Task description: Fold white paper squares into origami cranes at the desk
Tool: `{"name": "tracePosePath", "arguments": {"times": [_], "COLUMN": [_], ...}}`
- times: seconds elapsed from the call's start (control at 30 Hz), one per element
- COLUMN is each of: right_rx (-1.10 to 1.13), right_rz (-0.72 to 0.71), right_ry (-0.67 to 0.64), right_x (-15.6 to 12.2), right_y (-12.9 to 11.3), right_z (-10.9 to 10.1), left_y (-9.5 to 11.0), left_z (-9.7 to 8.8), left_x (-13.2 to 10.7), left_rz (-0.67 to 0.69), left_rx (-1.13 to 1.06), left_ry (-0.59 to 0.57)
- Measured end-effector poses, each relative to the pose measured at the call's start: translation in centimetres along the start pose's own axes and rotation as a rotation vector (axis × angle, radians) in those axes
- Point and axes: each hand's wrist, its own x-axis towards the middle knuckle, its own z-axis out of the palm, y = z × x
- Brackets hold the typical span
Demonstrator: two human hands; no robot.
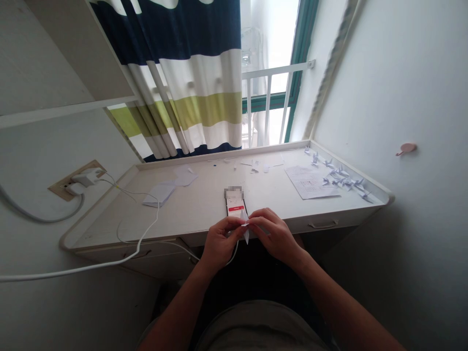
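Note:
My left hand [219,240] and my right hand [272,233] meet just in front of the desk's near edge. Between their fingertips they pinch a small folded piece of white paper [245,229], whose point hangs down. Right behind the hands a phone [234,203] lies on the white desk [204,204], its screen lit with a red band. A white cable [146,229] runs from beneath my left hand across the desk.
Several small folded paper cranes [343,180] sit at the desk's right end beside a printed sheet [310,181]. Loose papers [161,193] and paper scraps [252,165] lie farther back. A charger [85,179] is plugged into the left wall. A striped curtain [183,97] hangs behind.

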Motion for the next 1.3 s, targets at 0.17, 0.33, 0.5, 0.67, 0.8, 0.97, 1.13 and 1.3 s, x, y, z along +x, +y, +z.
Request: {"name": "tracePosePath", "arguments": {"times": [0.17, 0.33, 0.5, 0.67, 0.8, 0.97, 1.13, 1.3], "right_rx": [-0.063, -0.128, -0.127, -0.057, 0.023, 0.142, 0.214, 0.252], "right_rz": [-0.075, -0.163, -0.187, -0.113, -0.052, 0.009, 0.056, 0.103], "right_ry": [0.017, 0.011, 0.02, 0.058, 0.066, 0.056, 0.069, 0.069], "right_x": [-0.2, -0.1, -0.1, -0.1, 0.1, 0.3, 0.3, 0.5], "right_y": [0.1, -0.1, 0.0, -0.5, -0.9, -0.7, -0.9, -1.2], "right_z": [-0.4, -0.8, -0.5, 0.0, 0.2, 0.3, 0.2, 0.2], "left_y": [0.3, 0.5, 0.2, 0.1, 0.1, 0.3, 0.5, 0.9], "left_z": [0.0, -0.2, -0.4, -0.4, -0.1, 0.3, 0.5, 0.8], "left_x": [-0.1, -0.4, -0.5, -0.4, -0.3, -0.4, -0.4, -0.4], "left_rz": [0.036, 0.03, 0.02, 0.082, 0.099, 0.062, 0.0, -0.037], "left_rx": [-0.007, -0.027, 0.031, 0.131, 0.089, 0.039, -0.018, -0.06], "left_ry": [-0.017, -0.016, -0.005, 0.014, 0.039, 0.056, 0.053, 0.083]}}
